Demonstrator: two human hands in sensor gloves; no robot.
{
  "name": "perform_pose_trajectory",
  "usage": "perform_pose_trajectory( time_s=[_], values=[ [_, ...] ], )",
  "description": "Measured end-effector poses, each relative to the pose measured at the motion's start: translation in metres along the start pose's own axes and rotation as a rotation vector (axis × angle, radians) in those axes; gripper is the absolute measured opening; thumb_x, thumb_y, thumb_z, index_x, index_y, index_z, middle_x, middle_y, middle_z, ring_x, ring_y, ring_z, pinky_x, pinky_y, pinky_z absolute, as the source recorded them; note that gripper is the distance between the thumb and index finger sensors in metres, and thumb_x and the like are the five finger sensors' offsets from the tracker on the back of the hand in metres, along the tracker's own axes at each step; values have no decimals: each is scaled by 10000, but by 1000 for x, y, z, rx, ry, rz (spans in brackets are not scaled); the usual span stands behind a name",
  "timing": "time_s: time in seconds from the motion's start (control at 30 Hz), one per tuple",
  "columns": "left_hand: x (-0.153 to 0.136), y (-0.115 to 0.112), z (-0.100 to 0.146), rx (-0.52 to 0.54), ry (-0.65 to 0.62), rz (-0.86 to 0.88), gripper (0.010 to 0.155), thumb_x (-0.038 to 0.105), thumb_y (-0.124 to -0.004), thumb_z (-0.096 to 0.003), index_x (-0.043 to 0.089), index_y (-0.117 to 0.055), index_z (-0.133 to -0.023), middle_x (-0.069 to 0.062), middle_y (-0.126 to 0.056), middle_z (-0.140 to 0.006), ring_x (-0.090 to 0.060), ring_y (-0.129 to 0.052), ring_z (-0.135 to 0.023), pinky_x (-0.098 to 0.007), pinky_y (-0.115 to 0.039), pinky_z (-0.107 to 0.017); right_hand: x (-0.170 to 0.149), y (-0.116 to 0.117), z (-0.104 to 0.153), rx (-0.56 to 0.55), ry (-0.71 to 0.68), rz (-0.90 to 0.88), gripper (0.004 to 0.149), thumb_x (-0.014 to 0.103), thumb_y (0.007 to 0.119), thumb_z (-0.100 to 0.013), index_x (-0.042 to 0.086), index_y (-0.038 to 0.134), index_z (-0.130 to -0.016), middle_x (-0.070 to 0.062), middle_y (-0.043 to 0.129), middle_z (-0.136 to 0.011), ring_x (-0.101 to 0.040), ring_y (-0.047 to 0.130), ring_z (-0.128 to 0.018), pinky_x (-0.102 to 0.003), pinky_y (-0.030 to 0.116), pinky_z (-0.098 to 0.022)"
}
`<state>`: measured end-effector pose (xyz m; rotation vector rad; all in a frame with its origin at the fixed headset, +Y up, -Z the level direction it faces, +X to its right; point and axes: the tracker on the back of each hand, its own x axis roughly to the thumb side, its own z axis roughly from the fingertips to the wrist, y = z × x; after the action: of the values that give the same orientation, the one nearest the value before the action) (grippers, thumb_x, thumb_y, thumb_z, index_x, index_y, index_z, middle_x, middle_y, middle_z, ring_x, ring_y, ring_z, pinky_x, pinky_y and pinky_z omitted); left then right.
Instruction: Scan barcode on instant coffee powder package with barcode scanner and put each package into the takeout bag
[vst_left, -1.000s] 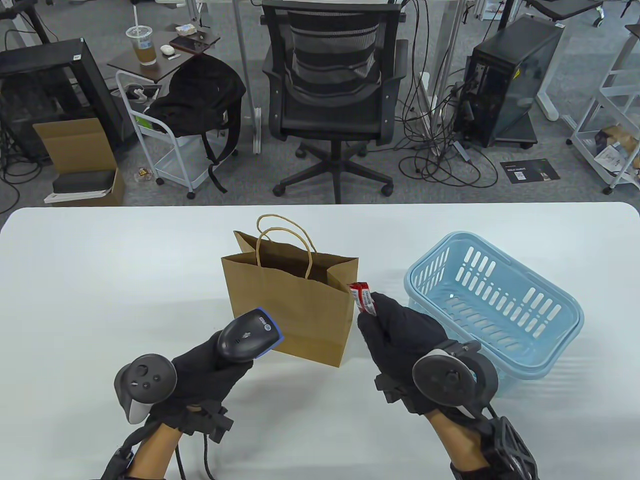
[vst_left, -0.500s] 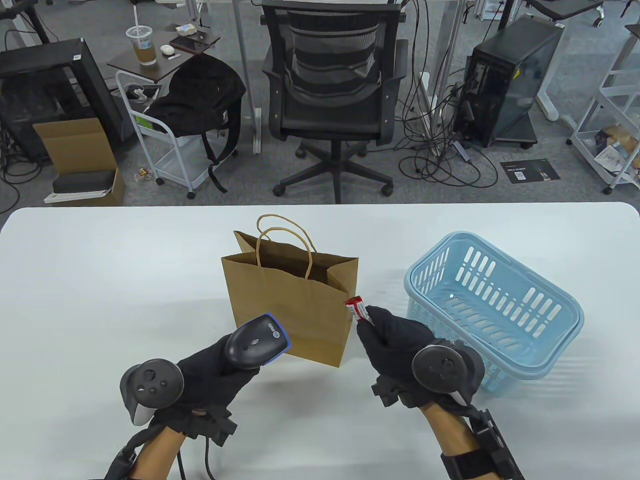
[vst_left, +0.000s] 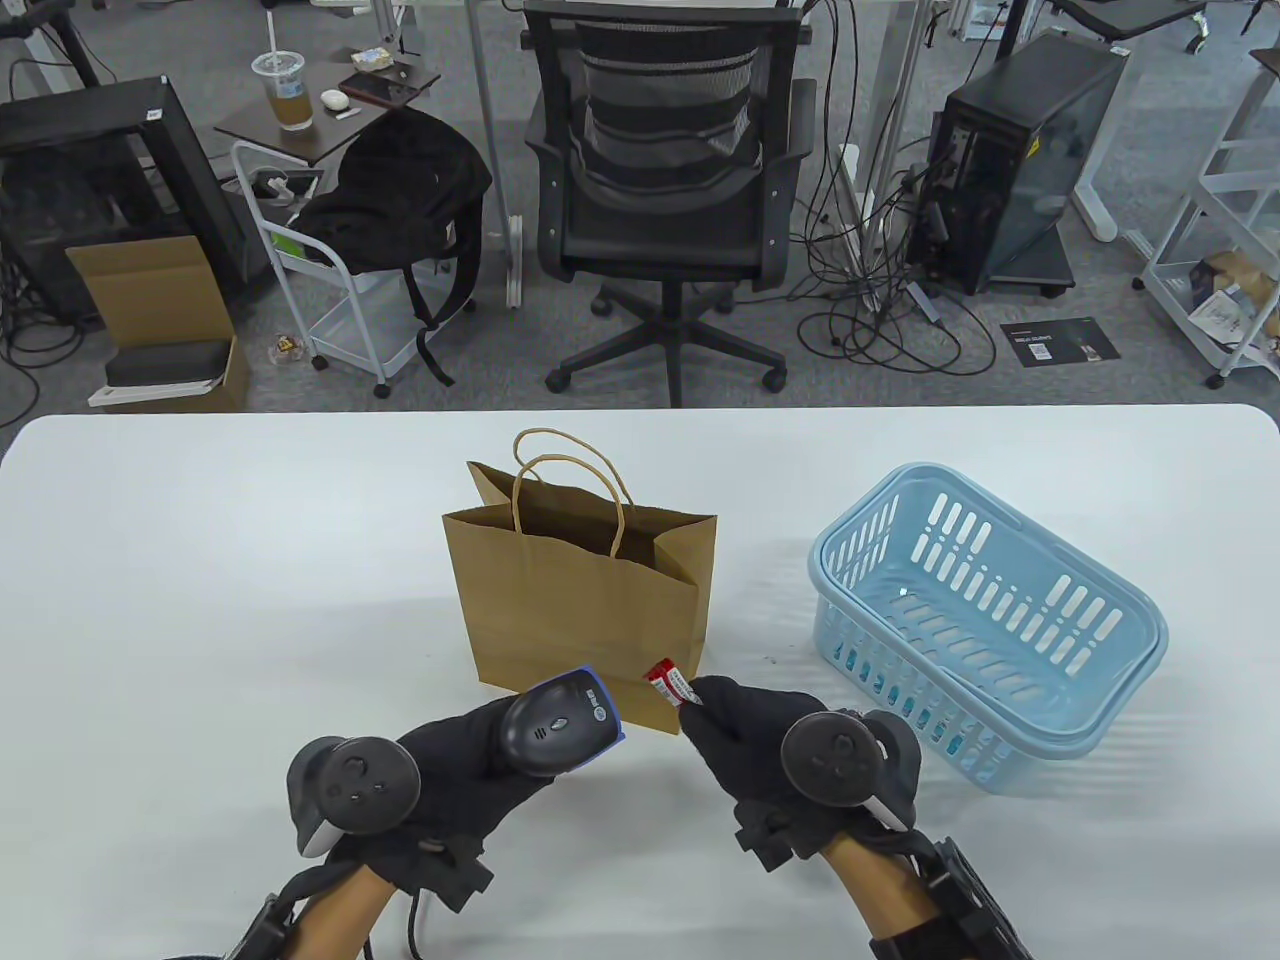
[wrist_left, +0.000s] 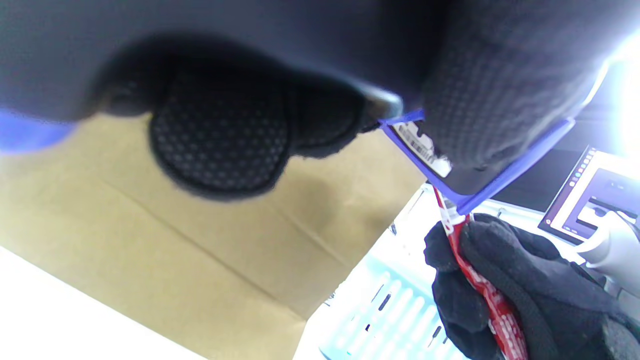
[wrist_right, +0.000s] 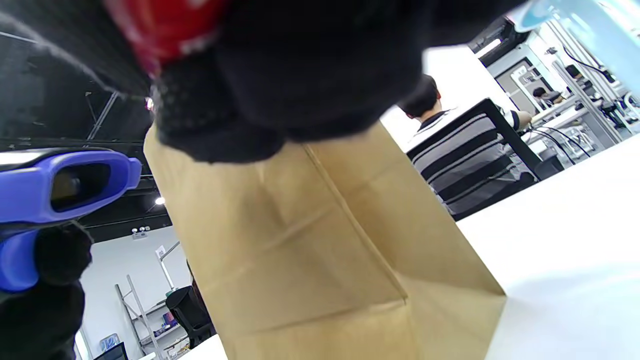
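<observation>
- While the barcode scanner (vst_left: 560, 722) is gripped in the curled fingers of the left hand (vst_left: 450, 790), its blue-rimmed head is turned toward the coffee package (vst_left: 671, 684)
- A thin red and white stick, the coffee package, is pinched between thumb and fingers of the right hand (vst_left: 770, 760), with its upper end poking out to the left
- Scanner head and package are held just apart in front of the lower right corner of the takeout bag (vst_left: 580, 600)
- Seen from the left wrist view, the package (wrist_left: 480, 280) is found right below the scanner's blue edge (wrist_left: 500, 180)
- The brown paper bag is stood upright on the white table (vst_left: 200, 600), mouth open, handles raised
- A light blue basket (vst_left: 1000, 620) is placed to the right of the bag, well apart from it
- An office chair (vst_left: 670, 200) is seen beyond the table's far edge
</observation>
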<state>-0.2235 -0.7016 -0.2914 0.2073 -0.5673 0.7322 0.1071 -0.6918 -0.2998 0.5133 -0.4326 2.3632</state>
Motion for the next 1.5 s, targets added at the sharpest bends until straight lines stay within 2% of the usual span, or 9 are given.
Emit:
perform_pose_trajectory(
  time_s=[0.1, 0.43, 0.93, 1.03, 1.13, 1.33, 1.5],
  values=[
    [3, -5, 0, -19, -13, -12, 588, 584, -873, -416, 286, -752, -908, 72, -969, -690, -179, -1086, -448, -404, -887, -425, -3, 5, 2, 21, 26, -31, 430, 536, 774, -455, 256, 887, -761, 67, 1059, -389, -108, 999, -132, -282, 838, -148],
    [9, -10, 0, -51, -41, -62, 591, 583, -872, -415, 283, -750, -908, 72, -967, -691, -179, -1086, -451, -405, -886, -427, -4, 21, 4, 93, 35, 36, 436, 550, 789, -444, 257, 898, -749, 64, 1063, -381, -107, 1003, -128, -282, 842, -144],
    [11, -11, -1, -82, -36, -93, 590, 580, -876, -411, 280, -758, -906, 79, -968, -684, -178, -1088, -447, -406, -888, -423, -3, 29, 5, 137, 16, 57, 440, 551, 801, -440, 259, 905, -752, 53, 1076, -393, -115, 1016, -140, -287, 850, -154],
    [9, -8, -1, -45, -40, -72, 588, 581, -878, -411, 287, -756, -905, 70, -969, -689, -181, -1088, -451, -407, -887, -426, -3, 29, 5, 128, 23, 56, 459, 557, 828, -430, 273, 891, -785, 62, 1076, -416, -118, 1017, -155, -292, 849, -166],
    [7, -1, 0, -15, -24, -59, 589, 578, -879, -412, 287, -753, -907, 67, -967, -693, -186, -1086, -456, -410, -885, -429, -3, 29, 6, 116, 22, 70, 643, 603, 875, -373, 258, 817, -913, 74, 1074, -443, -121, 1025, -181, -298, 855, -185],
    [-2, 15, 0, 47, 28, -21, 590, 574, -882, -413, 286, -750, -911, 60, -964, -700, -195, -1082, -467, -417, -878, -438, -1, 26, 6, 83, -8, 116, 667, 606, 934, -311, 257, 850, -873, 73, 1082, -458, -111, 1043, -196, -297, 872, -194],
    [-7, 19, 0, 64, 55, -8, 590, 572, -886, -413, 286, -751, -911, 59, -964, -700, -196, -1081, -469, -419, -876, -441, 1, 24, 6, 66, -23, 94, 658, 545, 985, -298, 224, 865, -860, 36, 1085, -422, -126, 1051, -165, -306, 881, -171]
  ],
)
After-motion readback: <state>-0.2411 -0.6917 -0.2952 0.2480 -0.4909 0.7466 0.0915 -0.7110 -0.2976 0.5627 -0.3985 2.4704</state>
